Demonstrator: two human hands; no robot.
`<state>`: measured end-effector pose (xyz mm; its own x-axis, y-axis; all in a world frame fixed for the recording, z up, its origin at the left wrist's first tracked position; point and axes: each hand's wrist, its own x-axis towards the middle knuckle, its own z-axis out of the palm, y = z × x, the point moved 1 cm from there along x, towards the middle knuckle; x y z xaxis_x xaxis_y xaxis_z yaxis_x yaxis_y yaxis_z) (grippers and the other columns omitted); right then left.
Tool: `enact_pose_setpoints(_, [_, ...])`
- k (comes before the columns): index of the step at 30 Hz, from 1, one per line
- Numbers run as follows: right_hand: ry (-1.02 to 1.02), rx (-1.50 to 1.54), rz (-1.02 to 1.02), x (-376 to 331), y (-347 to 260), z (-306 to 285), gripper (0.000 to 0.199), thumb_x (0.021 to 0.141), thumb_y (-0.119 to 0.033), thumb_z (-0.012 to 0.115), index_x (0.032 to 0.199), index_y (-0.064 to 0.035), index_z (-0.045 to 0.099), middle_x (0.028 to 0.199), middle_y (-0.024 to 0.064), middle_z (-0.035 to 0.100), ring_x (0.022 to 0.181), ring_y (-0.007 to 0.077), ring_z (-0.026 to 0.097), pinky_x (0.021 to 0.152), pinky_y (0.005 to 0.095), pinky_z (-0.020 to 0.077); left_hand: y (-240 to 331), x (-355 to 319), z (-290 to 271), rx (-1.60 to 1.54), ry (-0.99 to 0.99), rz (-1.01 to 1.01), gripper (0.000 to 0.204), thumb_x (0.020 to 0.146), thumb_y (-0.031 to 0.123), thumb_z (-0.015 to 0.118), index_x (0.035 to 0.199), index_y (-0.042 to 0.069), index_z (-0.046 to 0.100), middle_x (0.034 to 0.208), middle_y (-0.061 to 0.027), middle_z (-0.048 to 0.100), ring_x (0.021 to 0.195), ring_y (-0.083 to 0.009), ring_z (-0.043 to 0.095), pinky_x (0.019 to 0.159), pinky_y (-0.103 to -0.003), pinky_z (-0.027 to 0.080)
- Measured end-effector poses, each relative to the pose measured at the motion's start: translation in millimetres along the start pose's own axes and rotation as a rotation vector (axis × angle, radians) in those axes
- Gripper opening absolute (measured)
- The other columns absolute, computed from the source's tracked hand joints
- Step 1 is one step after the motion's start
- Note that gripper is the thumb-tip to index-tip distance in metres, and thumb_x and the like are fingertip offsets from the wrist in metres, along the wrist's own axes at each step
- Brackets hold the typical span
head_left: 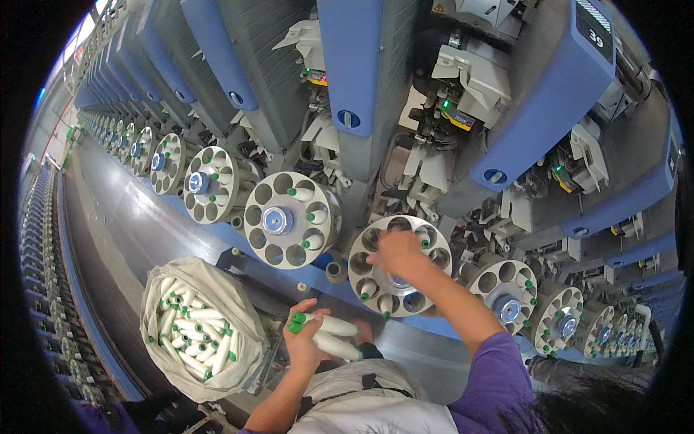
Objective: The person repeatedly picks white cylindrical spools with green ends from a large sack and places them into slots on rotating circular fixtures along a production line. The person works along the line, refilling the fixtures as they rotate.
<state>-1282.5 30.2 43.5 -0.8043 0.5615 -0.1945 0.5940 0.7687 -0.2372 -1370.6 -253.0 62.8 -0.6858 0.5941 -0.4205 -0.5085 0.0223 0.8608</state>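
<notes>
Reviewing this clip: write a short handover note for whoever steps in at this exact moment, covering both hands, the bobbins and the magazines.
Right hand: resting on the round grey metal magazine with holes, fingers at its upper pockets; whether it grips a bobbin cannot be told.
Left hand: holding two white yarn bobbins with green tips.
Supply: white cloth sack of bobbins, still well filled, at lower left.
Done: a few pockets in this magazine hold bobbins.
Left: several pockets look empty; the neighbouring magazine to the left also has open pockets.
</notes>
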Motion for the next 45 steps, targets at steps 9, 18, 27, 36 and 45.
enact_pose_setpoints(9, [0.266,0.939,-0.080,-60,7,-61,0.013,0.100,-0.014,0.064,0.100,-0.0023,0.070,0.093,0.0086,0.069,0.081,0.0167,0.066,0.072,0.0315,0.0525,50,15,-76,-0.241,0.023,0.095,0.040,0.087,-0.002,0.063,0.126,0.003,0.061,0.111,-0.0126,0.065,0.104,-0.0311,0.067,0.096,-0.047,0.054])
enact_pose_setpoints(18, [0.648,0.221,0.416,-68,-55,-57,0.021,0.095,-0.021,0.070,0.101,-0.0015,0.071,0.098,0.0205,0.071,0.084,0.0398,0.071,0.076,0.0474,0.0570,110,58,-157,-0.259,-0.112,-0.018,0.039,0.089,0.001,0.067,0.128,0.002,0.061,0.110,-0.0152,0.067,0.105,-0.0344,0.068,0.099,-0.050,0.053])
enact_pose_setpoints(27, [-0.369,1.027,-0.200,-58,-318,2,0.035,0.099,-0.025,0.061,0.122,0.0004,0.054,0.107,0.0278,0.069,0.100,0.0485,0.066,0.087,0.0535,0.0518,188,117,-217,-0.334,-0.319,-0.341,0.028,0.098,0.031,0.069,0.106,0.004,0.064,0.101,-0.0201,0.071,0.104,-0.0428,0.068,0.102,-0.061,0.052])
enact_pose_setpoints(36, [0.336,1.592,-0.163,-93,-291,57,0.026,0.106,-0.019,0.052,0.086,-0.0069,0.062,0.089,0.0136,0.066,0.073,0.0238,0.055,0.068,0.0346,0.0449,176,140,-250,-0.391,-0.166,-0.501,0.010,0.089,0.010,0.067,0.089,0.000,0.065,0.098,-0.0224,0.070,0.105,-0.0481,0.067,0.104,-0.066,0.050])
enact_pose_setpoints(45, [0.427,1.480,0.158,-113,-249,38,0.015,0.100,-0.018,0.065,0.107,-0.0047,0.063,0.095,0.0138,0.062,0.080,0.0193,0.058,0.070,0.0314,0.0503,172,118,-194,-0.369,-0.094,-0.218,0.023,0.102,0.026,0.067,0.106,0.005,0.059,0.115,-0.0211,0.069,0.111,-0.0400,0.064,0.101,-0.065,0.050])
